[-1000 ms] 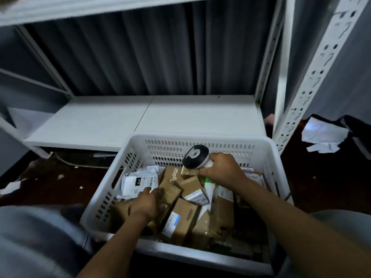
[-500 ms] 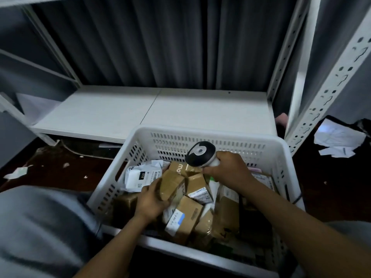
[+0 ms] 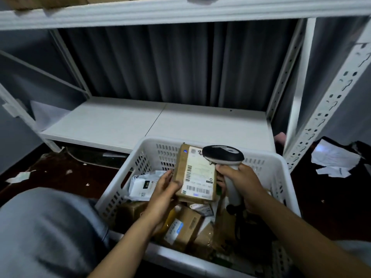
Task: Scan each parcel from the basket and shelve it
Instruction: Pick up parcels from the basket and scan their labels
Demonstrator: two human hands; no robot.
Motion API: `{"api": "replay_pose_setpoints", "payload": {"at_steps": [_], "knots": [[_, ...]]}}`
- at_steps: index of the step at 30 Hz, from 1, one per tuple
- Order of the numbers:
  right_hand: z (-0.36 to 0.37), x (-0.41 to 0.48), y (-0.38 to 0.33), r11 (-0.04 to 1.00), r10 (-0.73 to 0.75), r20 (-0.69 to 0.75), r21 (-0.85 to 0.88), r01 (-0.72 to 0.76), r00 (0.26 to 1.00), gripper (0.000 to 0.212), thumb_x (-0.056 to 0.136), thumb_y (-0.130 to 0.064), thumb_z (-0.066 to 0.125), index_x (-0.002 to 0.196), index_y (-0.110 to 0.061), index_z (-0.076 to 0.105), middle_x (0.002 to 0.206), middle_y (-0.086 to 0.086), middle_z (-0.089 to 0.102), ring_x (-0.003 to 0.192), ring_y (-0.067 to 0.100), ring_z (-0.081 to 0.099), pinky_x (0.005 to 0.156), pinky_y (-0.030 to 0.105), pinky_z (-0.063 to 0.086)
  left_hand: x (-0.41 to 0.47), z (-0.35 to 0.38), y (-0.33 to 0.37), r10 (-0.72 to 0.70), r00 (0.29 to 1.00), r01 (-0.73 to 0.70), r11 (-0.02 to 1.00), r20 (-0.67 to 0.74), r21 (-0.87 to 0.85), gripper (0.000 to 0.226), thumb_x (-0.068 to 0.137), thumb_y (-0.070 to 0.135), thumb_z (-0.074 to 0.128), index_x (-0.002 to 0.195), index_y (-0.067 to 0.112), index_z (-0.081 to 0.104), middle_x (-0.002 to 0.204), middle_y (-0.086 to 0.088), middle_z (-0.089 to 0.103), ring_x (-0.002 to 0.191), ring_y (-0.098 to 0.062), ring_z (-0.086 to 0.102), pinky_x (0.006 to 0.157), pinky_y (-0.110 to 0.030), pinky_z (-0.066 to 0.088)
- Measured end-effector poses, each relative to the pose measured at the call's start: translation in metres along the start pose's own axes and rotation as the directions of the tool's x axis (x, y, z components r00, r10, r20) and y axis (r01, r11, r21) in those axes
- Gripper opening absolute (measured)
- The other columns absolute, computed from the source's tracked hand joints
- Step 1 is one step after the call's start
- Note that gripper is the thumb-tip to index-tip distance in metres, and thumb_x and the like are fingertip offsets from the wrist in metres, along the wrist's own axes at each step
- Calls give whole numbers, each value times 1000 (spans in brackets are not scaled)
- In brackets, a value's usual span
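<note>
Shelf (image 3: 156, 121) ahead | left hand (image 3: 162, 195) holds parcel (image 3: 198, 175) | right hand (image 3: 243, 183) grips scanner (image 3: 222, 155)

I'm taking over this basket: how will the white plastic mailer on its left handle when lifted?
The white mailer looks creased and slack, so it will probably flop rather than hold its shape. Its smooth film may slip when gripped. It lies fairly flat, so it is likely light.

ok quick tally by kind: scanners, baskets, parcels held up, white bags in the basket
scanner: 1
basket: 1
held parcel: 1
white bag: 1
total: 4
brown boxes in the pile: too jumbled to count
</note>
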State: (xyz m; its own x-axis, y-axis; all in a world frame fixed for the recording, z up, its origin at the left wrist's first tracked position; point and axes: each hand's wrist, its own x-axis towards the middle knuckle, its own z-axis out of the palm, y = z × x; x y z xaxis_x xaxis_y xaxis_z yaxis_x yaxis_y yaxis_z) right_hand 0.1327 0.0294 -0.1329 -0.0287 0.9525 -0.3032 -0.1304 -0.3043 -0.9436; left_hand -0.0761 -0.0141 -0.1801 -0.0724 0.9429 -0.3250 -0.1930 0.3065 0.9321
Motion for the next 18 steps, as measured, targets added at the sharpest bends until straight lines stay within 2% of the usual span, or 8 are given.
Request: {"api": "replay_pose_setpoints", "payload": {"at_steps": [3,6,8,10,12,14,15,18], "knots": [[0,0,2,993,-3,3,119,3,1000,17,88,-8,68,101,1,69,94,18,74,80,25,73,70,33,57,-4,3,2,-5,995,-8,992,97,126,74,81,24,75,140,44,36,124,5,66,113,-18,63,99,-42,50],[3,0,7,973,50,42,224,-58,998,18,90,-8,65,106,0,67,102,19,74,93,30,73,86,42,57,-3,7,-2,40,996,-49,992,75,120,93,58,36,86,135,56,37,125,7,65,116,-18,62,100,-47,49],[5,-1,10,980,71,58,182,-80,996,17,89,-10,67,102,1,68,104,23,72,99,37,70,94,51,53,-2,8,-3,95,995,-91,991,-35,94,81,57,30,85,122,59,46,121,2,67,111,-20,64,95,-48,52],[6,-3,10,995,36,34,96,-39,999,13,87,-11,70,96,-1,71,100,21,73,98,37,70,96,53,52,0,6,0,104,986,-96,993,-133,66,67,66,16,83,110,54,49,116,-5,68,104,-25,67,89,-49,55],[4,-3,5,996,-69,-12,-58,68,998,15,84,-18,74,96,-9,75,96,8,76,94,26,71,93,48,55,2,2,3,81,986,-76,996,-145,40,57,78,3,74,110,42,48,115,-11,67,99,-30,69,77,-44,58],[0,-1,1,986,-112,-37,-130,106,993,17,82,-22,75,96,-13,75,93,3,76,93,24,71,87,41,54,3,-1,6,66,988,-63,998,-139,32,51,82,-2,68,111,36,51,114,-12,67,94,-29,70,66,-36,58],[-1,0,0,989,-102,-46,-116,96,994,16,82,-22,75,95,-12,75,92,5,76,93,26,71,86,41,54,2,0,7,70,987,-66,997,-142,34,51,83,-2,67,113,36,52,113,-12,67,93,-29,70,67,-36,58],[1,-1,1,993,-45,-25,-111,42,999,17,81,-23,76,95,-13,75,92,7,76,94,30,70,93,50,54,0,3,7,48,979,-57,997,-197,-44,62,83,2,69,129,32,42,108,-11,70,96,-29,70,85,-48,56]]}}
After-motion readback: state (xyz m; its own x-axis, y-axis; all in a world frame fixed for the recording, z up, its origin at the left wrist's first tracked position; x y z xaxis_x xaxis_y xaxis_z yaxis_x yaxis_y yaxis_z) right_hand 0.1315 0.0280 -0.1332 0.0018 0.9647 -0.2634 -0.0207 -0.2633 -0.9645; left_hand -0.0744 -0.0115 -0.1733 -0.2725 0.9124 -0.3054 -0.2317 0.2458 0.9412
